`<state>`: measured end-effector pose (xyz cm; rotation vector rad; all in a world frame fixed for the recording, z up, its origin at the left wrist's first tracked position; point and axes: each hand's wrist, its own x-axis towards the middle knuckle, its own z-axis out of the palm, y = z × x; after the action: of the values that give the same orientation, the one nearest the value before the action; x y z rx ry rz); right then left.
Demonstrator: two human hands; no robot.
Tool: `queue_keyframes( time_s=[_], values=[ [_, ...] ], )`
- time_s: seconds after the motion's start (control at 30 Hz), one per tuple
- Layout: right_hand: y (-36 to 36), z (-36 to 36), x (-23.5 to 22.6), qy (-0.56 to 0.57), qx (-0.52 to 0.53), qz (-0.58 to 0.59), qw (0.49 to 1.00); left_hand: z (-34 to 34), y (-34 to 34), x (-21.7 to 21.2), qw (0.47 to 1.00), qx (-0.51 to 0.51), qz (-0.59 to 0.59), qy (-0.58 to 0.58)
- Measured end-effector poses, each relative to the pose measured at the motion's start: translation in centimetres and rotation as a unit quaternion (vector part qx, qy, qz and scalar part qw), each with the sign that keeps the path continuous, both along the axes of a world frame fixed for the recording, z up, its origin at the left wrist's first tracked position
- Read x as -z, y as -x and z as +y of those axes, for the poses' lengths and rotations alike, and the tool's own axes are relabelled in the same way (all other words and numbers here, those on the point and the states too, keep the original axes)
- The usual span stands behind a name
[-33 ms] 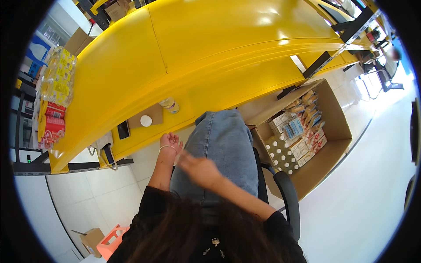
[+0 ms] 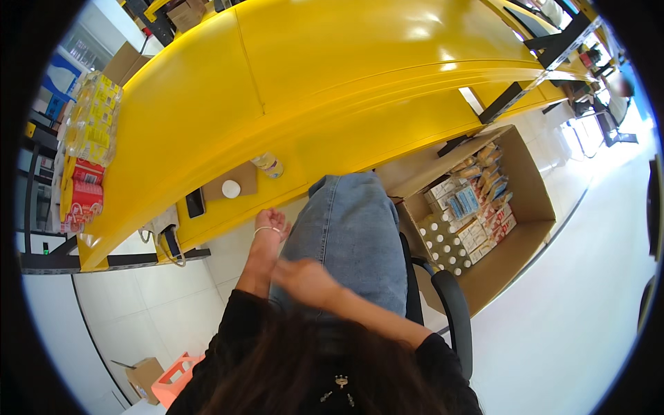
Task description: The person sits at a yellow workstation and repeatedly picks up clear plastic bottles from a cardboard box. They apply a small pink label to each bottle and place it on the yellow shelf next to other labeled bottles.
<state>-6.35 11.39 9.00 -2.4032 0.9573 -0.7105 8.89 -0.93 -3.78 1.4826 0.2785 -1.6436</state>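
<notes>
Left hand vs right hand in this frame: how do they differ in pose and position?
The left hand stretches forward, fingers by the yellow counter's edge, a bracelet at its wrist; the right hand is pulled back across the denim lap, blurred. The left arm runs straight, the right bends inward. I see neither holding anything.

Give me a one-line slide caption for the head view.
Seated person, left hand by yellow counter, right hand over denim lap.
</notes>
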Motion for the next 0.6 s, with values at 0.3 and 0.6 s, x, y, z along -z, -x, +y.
queue_keyframes(
  time_s=[0.3, 0.6],
  values=[
    [4.3, -3.2, -1.5, -0.179, 0.099, 0.076, 0.976, -0.4, -0.3, 0.2, 0.998, -0.023, 0.057, 0.023],
    [-2.6, 1.2, -3.8, -0.336, -0.028, -0.175, 0.925, -0.3, -4.2, 6.9, 0.996, -0.072, 0.023, -0.040]
  ],
)
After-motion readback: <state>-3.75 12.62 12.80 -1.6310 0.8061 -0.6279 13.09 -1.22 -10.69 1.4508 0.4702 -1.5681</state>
